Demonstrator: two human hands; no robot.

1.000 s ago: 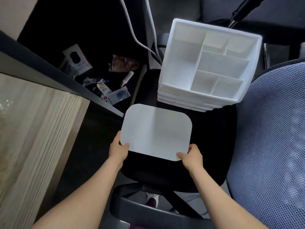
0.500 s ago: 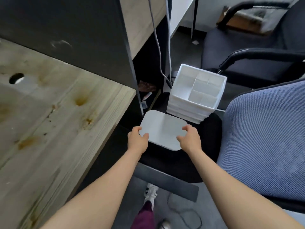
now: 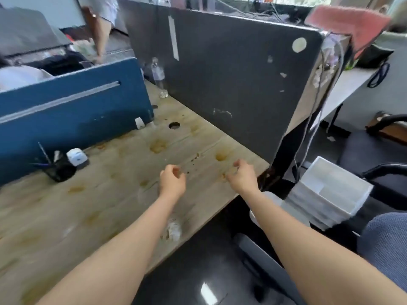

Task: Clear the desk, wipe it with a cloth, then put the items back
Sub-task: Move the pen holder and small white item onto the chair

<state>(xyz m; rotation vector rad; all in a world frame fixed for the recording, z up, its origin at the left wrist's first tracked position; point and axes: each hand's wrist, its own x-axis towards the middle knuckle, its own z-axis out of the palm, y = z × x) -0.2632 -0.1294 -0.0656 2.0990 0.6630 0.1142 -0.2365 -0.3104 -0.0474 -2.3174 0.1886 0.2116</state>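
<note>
Over the wooden desk (image 3: 92, 208), stained with brown rings and crumbs, both bare hands hang above its right end, touching nothing. Left hand (image 3: 172, 181): fingers loosely curled, holding nothing. Right hand (image 3: 242, 176): fingers likewise loosely curled, empty, above the desk's right edge.

Item, black mesh pen cup (image 3: 61, 169): stands on the desk near its left side, just before the blue partition (image 3: 72, 111); contains a blue pen (image 3: 44, 153) leaning out to the left and a few other sticks too blurred to tell.

Item, small white box (image 3: 77, 158): on the desk, touching or just beside the pen cup on its right; contents cannot be told.

Item, clear plastic bottle (image 3: 159, 77): upright at the far end of the desk, in the corner where the blue partition meets the dark partition (image 3: 231, 73); how full it is cannot be told.

Item, white compartment organizer (image 3: 328, 197): off the desk, on a black chair seat (image 3: 374, 205) to the right, beyond the desk's corner; its compartments are blurred, nothing can be made out in them.

Item, white flat lid (image 3: 275, 200): on the same seat, just beside the organizer on its near left, partly hidden by the right forearm.

Item, round cable hole (image 3: 174, 125): in the desk top near the dark partition.

Item, pink cloth (image 3: 350, 25): draped over the far right corner of the dark partition.
</note>
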